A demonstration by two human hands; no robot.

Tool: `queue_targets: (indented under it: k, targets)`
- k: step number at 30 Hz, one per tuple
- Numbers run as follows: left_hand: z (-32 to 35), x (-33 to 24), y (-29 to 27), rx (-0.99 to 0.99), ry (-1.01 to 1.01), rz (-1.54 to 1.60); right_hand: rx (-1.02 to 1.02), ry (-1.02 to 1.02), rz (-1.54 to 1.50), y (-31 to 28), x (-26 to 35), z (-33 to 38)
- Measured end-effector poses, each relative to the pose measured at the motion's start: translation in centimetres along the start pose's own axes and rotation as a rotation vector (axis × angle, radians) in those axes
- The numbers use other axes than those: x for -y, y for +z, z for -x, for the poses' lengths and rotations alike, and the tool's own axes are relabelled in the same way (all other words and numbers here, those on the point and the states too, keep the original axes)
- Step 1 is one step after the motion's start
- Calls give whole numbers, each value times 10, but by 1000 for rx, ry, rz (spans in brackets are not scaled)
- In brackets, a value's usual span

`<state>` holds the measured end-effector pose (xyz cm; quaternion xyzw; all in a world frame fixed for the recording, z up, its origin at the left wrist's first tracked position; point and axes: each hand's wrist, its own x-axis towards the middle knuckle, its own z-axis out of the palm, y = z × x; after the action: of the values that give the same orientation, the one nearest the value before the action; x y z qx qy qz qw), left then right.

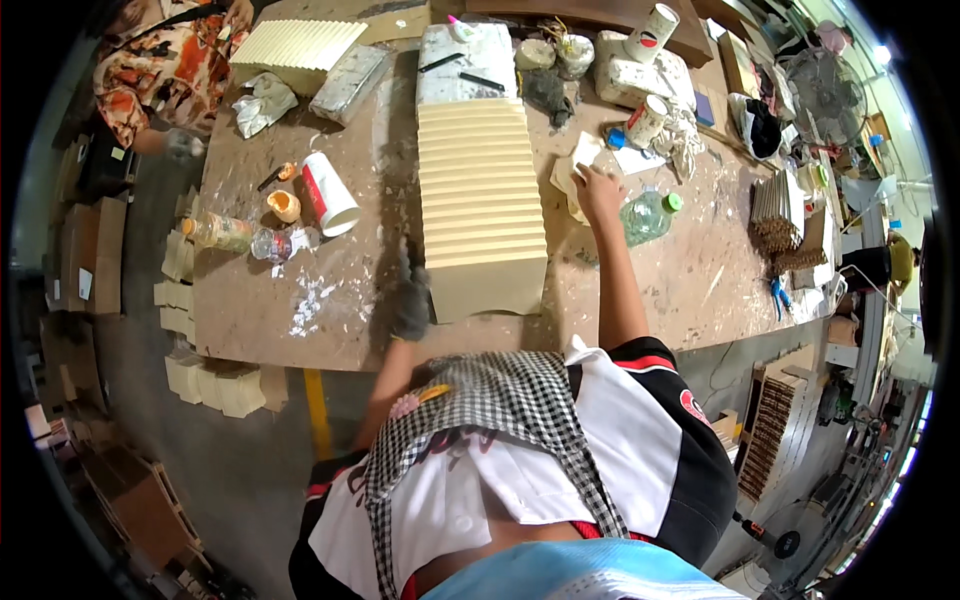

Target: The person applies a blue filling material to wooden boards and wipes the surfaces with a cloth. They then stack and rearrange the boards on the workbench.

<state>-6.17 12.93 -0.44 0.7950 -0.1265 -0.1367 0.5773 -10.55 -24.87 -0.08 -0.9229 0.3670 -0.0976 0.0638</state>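
Observation:
A row of overlapping cream-coloured folded pieces (483,190) runs up the middle of the worktable, its near end a broad flat panel. My left hand (410,305), in a grey glove, is beside the row's near left side; blur hides how its fingers are set. My right hand (600,192) is bare, reaching right of the row with fingers curled down at a crumpled cream sheet (562,180). Whatever those fingers pinch is too small to make out. Close to that wrist lies a clear green-tinted bottle (645,220) with a green cap.
On the left lie a red-and-white paper cup (330,195), plastic bottles (222,232) and another ribbed cream stack (295,48). A white-smeared block (465,60) bears two dark tools. More cups (648,118) and rags stand far right. Another person's gloved hand (183,146) is at far left.

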Motion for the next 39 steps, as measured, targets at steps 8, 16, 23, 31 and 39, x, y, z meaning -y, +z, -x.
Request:
queue_targets:
  k: [8, 16, 23, 31, 39]
  targets:
    - [-149, -31, 23, 173, 18, 562, 159, -20, -1179, 29, 29, -68]
    - [-213, -13, 53, -16, -114, -285, 686, 397, -1423, 14, 81, -55]
    - [-202, -13, 23, 204, -301, 165, 761, 381, -1407, -11, 96, -63]
    - [-113, -14, 5, -77, 34, 386, -186, 195, 318, 80, -54, -161]
    - [57, -31, -38, -194, 68, 109, -277, 135, -181, 64, -120, -157]
